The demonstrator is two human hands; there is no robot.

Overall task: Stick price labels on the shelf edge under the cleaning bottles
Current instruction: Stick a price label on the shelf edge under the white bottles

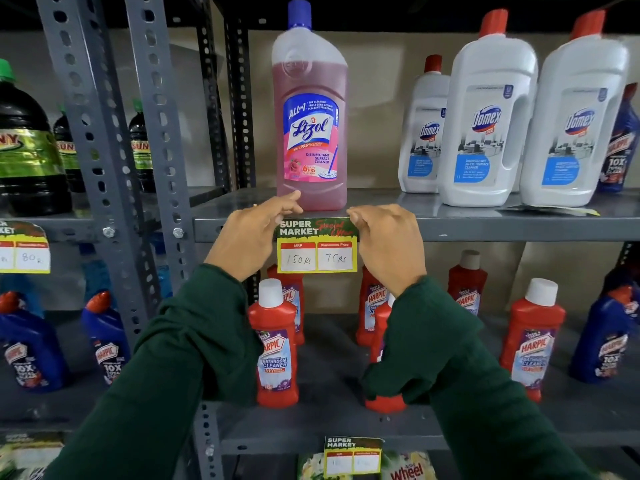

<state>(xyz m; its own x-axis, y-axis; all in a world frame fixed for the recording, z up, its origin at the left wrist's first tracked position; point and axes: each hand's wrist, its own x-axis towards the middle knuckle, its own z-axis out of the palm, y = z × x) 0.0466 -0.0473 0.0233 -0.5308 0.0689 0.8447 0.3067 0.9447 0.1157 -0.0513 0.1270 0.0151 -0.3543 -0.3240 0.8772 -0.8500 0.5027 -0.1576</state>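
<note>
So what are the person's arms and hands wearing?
Both arms are covered by long dark green sleeves of soft knitted-looking fabric, the left sleeve and the right sleeve, each ending at the wrist in a plain cuff. The left hand and right hand are bare: no gloves, and no rings or watch that I can see.

The price label [317, 245] is showing a dark green header with white lettering and red script, over a yellow field carrying two red-topped white boxes. The Lizol bottle [309, 109] is displaying pink liquid, a blue cap and a blue, white and pink label. The Domex bottles [486, 116] are presenting white bodies, red caps and light blue panels. The Harpic bottles [275, 344] are showing red with white caps. The shelf edge [485, 228] is reading grey. Both sleeves [194, 358] are appearing dark green.
</note>
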